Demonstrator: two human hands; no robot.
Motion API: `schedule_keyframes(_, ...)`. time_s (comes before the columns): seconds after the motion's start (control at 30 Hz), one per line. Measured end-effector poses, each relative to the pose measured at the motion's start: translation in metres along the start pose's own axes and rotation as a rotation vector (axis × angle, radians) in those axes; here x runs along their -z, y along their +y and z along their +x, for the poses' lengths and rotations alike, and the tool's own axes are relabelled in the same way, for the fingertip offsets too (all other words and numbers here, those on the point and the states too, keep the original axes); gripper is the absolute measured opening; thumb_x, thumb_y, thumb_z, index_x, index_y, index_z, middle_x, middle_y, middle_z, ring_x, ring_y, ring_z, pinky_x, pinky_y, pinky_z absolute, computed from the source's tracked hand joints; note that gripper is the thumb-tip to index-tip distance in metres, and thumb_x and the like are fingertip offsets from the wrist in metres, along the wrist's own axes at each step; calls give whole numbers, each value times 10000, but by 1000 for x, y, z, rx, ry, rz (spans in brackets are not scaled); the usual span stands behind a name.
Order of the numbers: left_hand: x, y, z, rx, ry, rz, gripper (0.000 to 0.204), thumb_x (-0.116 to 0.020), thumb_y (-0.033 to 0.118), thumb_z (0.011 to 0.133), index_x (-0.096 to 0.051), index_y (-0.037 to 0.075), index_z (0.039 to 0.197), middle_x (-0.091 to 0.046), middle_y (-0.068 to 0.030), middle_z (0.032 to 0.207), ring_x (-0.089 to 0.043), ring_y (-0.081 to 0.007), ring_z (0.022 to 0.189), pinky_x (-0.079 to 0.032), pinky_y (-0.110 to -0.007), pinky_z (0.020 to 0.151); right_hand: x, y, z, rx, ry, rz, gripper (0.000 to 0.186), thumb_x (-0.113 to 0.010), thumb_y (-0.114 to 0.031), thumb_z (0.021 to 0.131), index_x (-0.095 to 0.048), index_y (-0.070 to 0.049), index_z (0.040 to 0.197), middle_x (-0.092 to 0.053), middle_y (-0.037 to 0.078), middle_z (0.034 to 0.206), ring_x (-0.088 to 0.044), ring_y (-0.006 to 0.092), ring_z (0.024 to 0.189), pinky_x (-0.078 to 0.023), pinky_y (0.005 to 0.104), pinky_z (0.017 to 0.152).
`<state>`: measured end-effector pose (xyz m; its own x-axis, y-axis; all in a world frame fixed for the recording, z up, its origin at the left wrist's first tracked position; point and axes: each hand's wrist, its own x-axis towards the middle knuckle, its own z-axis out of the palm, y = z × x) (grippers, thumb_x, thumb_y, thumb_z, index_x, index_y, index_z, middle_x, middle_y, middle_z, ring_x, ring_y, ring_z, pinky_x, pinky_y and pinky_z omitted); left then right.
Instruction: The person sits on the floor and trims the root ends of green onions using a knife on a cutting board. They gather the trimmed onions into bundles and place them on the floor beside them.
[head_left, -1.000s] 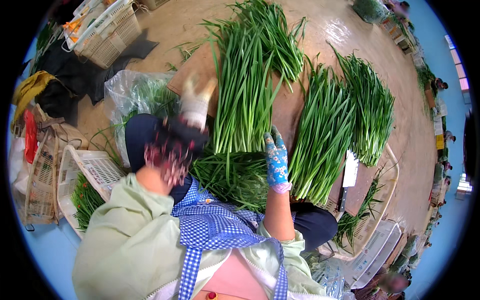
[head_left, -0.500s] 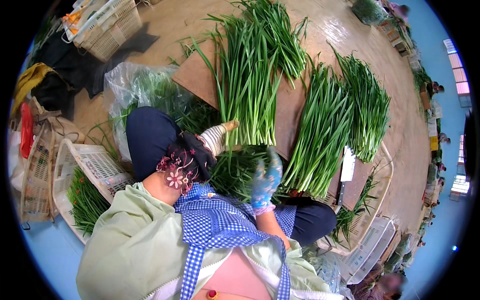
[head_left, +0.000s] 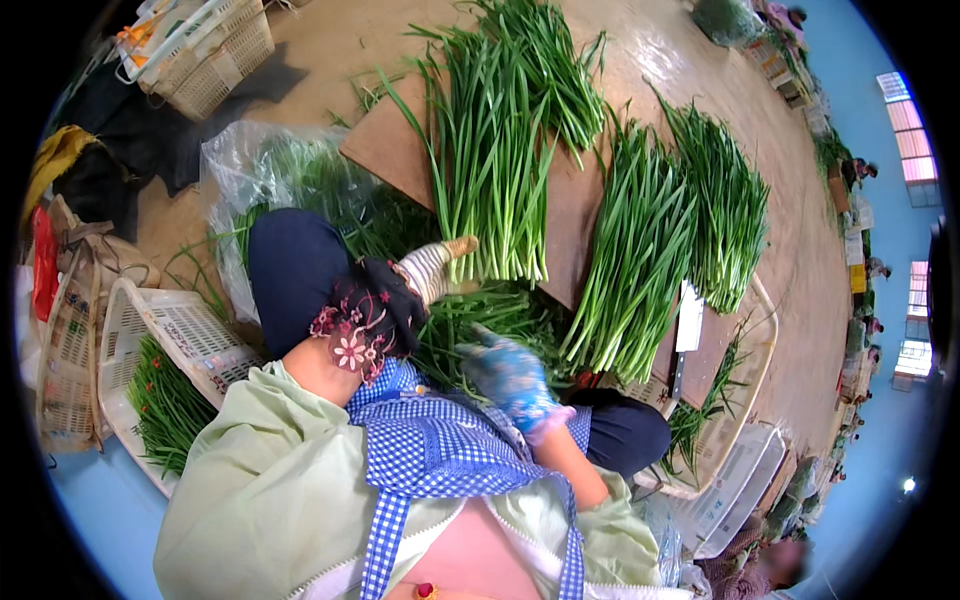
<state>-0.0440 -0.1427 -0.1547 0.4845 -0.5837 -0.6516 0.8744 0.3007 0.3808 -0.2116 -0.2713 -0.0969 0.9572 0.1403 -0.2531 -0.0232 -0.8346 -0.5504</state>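
Observation:
My left hand [head_left: 434,268], in a striped glove with tan fingertips, lies at the pale stalk ends of a bundle of Chinese chives [head_left: 495,190]. Its top finger points right across the stalks; the lower fingers are partly hidden in greenery. Over the loose chives [head_left: 490,310] in my lap is my right hand [head_left: 508,378], in a blue patterned glove. One of its fingers stretches toward the upper left, while the others are smeared by motion. To the right, two more chive bundles [head_left: 635,250] lie side by side, and another lies behind the middle one.
Bundles rest on a brown board [head_left: 390,155]. A knife [head_left: 686,330] with a broad blade lies right, beside a cream crate [head_left: 765,340]. On the left are a clear plastic bag [head_left: 235,170] of greens and a white basket [head_left: 190,335]. Other people work along the far right.
My right hand has swung down and left from its upright pose onto the loose chives. My left hand has hardly moved. The view has shifted slightly.

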Motion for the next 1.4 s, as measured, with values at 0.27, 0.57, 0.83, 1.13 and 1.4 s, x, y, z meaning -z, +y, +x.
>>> schedule_keyframes(0.27,-13,-1,8,136,-250,-83,373,-650,231,832,-549,80,1157,-608,-87,1098,-558,-303,1021,-456,-548,855,59,51,90,-395,739,57,320,-613,-192,822,-600,-83,1123,-625,142,978,-608,288,892,-476,375,796)
schedule_keyframes(0.57,-29,-22,5,66,-5,130,387,-705,282,785,-579,93,1098,-605,-43,1085,-542,-295,1034,-417,-472,883,42,36,74,-439,746,117,226,-681,-210,766,-641,-74,942,-653,119,876,-632,286,811,-492,369,716)
schedule_keyframes(0.83,-43,-34,38,156,68,259,393,-695,224,780,-579,53,1114,-628,-79,1048,-563,-283,1031,-366,-443,962,52,49,68,-314,1030,447,109,-655,-83,789,-637,-44,889,-639,68,786,-604,162,678,-487,276,659)
schedule_keyframes(1.13,-48,-10,-16,-13,163,158,742,-739,459,708,-447,82,1277,-434,-107,1302,-502,-283,1080,-335,-441,977,45,18,68,5,867,-234,203,-686,-94,699,-626,-113,893,-600,89,753,-586,279,672,-475,372,624)
schedule_keyframes(1.4,-53,-24,70,427,833,649,698,-681,517,734,-502,23,1194,-502,-191,1227,-498,-325,1062,-386,-517,912,18,0,73,-74,538,-188,183,-679,-224,704,-575,-105,797,-578,102,696,-581,295,640,-462,409,583)
